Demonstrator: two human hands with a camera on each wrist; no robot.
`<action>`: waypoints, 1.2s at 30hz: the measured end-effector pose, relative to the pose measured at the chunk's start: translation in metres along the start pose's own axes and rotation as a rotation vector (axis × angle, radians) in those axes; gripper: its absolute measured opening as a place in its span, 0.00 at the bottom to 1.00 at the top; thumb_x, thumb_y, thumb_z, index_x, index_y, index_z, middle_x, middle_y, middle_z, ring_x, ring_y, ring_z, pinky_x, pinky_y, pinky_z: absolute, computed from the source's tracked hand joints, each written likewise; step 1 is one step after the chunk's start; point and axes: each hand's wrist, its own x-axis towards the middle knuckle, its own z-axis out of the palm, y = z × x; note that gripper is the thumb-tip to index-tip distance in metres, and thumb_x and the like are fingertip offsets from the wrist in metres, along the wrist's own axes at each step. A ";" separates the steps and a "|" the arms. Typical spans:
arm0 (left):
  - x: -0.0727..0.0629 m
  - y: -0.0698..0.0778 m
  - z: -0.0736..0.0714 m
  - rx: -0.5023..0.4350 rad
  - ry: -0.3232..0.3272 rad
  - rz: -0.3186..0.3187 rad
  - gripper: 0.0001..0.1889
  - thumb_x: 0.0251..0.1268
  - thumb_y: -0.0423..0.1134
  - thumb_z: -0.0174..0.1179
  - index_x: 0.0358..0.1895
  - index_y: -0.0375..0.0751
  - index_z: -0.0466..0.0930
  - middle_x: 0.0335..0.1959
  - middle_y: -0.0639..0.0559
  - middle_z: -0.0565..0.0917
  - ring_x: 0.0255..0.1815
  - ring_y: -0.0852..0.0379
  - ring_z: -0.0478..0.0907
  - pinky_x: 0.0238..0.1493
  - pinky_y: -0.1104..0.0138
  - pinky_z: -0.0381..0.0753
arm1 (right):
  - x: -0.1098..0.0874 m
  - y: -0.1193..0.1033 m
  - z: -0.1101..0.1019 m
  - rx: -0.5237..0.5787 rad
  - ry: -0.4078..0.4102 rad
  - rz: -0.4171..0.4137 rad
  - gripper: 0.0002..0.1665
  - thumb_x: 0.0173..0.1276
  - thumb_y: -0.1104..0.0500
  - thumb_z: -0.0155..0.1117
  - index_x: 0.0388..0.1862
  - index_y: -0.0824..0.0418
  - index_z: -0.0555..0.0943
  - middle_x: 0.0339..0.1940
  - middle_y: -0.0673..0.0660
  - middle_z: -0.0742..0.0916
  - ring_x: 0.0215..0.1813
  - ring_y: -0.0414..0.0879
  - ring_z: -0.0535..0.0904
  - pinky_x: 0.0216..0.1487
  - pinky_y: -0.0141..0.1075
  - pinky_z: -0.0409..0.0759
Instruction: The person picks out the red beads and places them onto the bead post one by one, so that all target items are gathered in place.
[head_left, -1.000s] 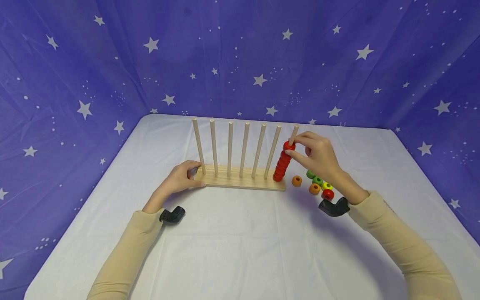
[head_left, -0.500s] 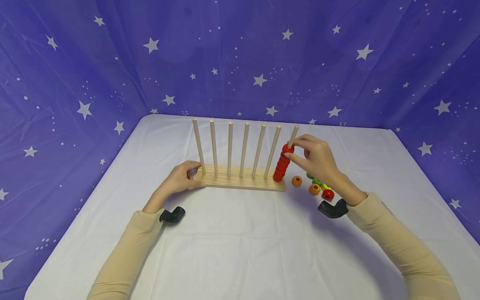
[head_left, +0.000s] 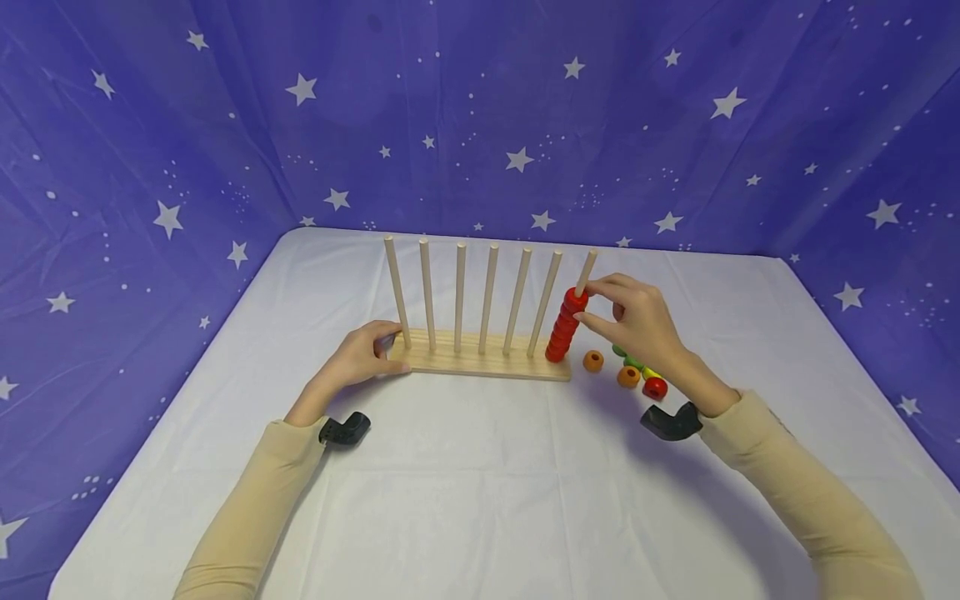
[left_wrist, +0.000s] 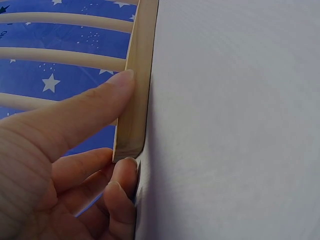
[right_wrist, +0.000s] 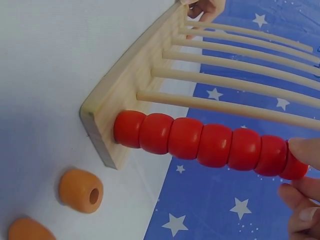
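Observation:
A wooden peg stand [head_left: 480,357] has a flat base and a row of upright pegs. My left hand [head_left: 358,357] grips its left end; in the left wrist view the thumb [left_wrist: 107,97] lies along the base's edge, the fingers bent at its end. On the rightmost peg sits a stack of red beads [right_wrist: 200,142], reaching well up the peg. My right hand [head_left: 637,312] is at the top of this stack, with thumb and fingertips on either side of the uppermost red bead [right_wrist: 295,167]. The other pegs carry no beads.
Right of the base lie loose beads: an orange bead [head_left: 593,361], another orange bead [head_left: 628,377], a red bead [head_left: 655,388], a yellow bead [head_left: 651,374] and green ones [head_left: 632,362] partly behind my right hand. A white cloth [head_left: 480,492] covers the table; a starry purple backdrop [head_left: 480,108] surrounds it.
The uppermost red bead has slid down the rightmost peg onto the stack. My right hand went down with it, then shifted slightly right. My left hand stays in place.

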 end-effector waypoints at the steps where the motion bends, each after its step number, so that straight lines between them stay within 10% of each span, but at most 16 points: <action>1: 0.000 0.001 0.000 0.001 0.000 0.000 0.38 0.46 0.39 0.72 0.63 0.29 0.68 0.53 0.36 0.76 0.25 0.60 0.70 0.25 0.72 0.70 | -0.001 0.000 -0.001 -0.003 -0.002 0.002 0.20 0.49 0.61 0.75 0.44 0.65 0.85 0.36 0.60 0.87 0.21 0.39 0.63 0.23 0.26 0.61; 36: -0.004 -0.001 -0.001 -0.029 0.027 0.090 0.39 0.45 0.48 0.73 0.59 0.29 0.71 0.49 0.37 0.76 0.25 0.61 0.68 0.26 0.71 0.67 | -0.089 0.050 -0.021 -0.103 -0.035 0.193 0.09 0.51 0.64 0.72 0.33 0.63 0.86 0.29 0.58 0.88 0.18 0.32 0.60 0.17 0.27 0.58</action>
